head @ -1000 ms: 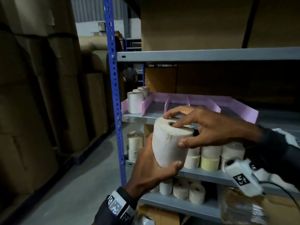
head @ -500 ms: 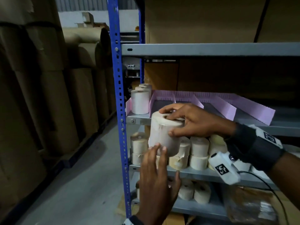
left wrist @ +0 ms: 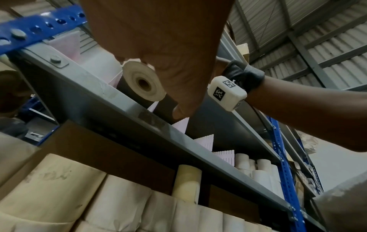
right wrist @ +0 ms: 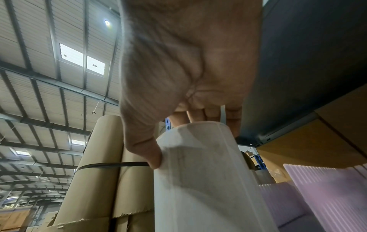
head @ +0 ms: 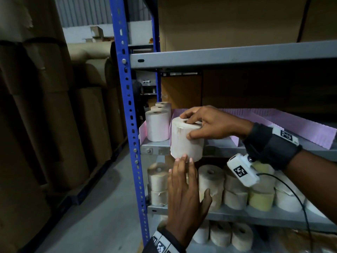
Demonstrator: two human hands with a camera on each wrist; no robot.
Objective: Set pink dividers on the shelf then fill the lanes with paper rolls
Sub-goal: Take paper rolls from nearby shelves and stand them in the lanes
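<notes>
My right hand (head: 190, 129) grips a white paper roll (head: 186, 145) from above, fingers on its top and thumb on its side. The roll hangs upright at the front edge of the grey shelf (head: 222, 149), before the second lane. My left hand (head: 184, 179) is flat and open below it, fingertips at the roll's lower rim. Pink dividers (head: 295, 128) form lanes on the shelf; the leftmost lane holds a row of rolls (head: 157, 126). In the left wrist view the roll's underside (left wrist: 144, 83) shows past my palm. In the right wrist view the roll (right wrist: 208, 180) sits beside the dividers (right wrist: 327, 188).
A blue upright post (head: 125, 106) stands just left of the lanes. The shelf below carries stacked rolls (head: 235, 189), and more rolls (head: 220, 234) lie on the bottom shelf. Tall wrapped cardboard bales (head: 45, 125) line the aisle on the left. Another shelf (head: 228, 55) hangs overhead.
My left hand let go of the roll's side and opened flat beneath it. My right hand carried the roll up and forward to the shelf's front edge.
</notes>
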